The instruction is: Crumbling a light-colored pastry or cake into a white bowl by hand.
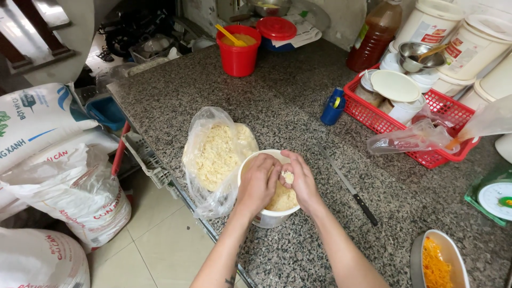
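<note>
Both my hands hover over a white tub (265, 217) of pale yellow crumbly food that stands near the front edge of a speckled granite counter (282, 101). My left hand (258, 184) and my right hand (300, 180) press together around a small lump of the pale food (288, 176), held between the fingers above the tub. Just left of the tub lies an open clear plastic bag (216, 154) filled with the same pale crumbly food.
A black-handled knife (352, 189) lies right of the tub. A red basket (426, 114) holds tubs and bags. A red bucket (238, 50), a blue bottle (333, 106), a scale (496, 197) and a bowl of orange shreds (437, 261) stand around. White sacks (58, 176) fill the floor left.
</note>
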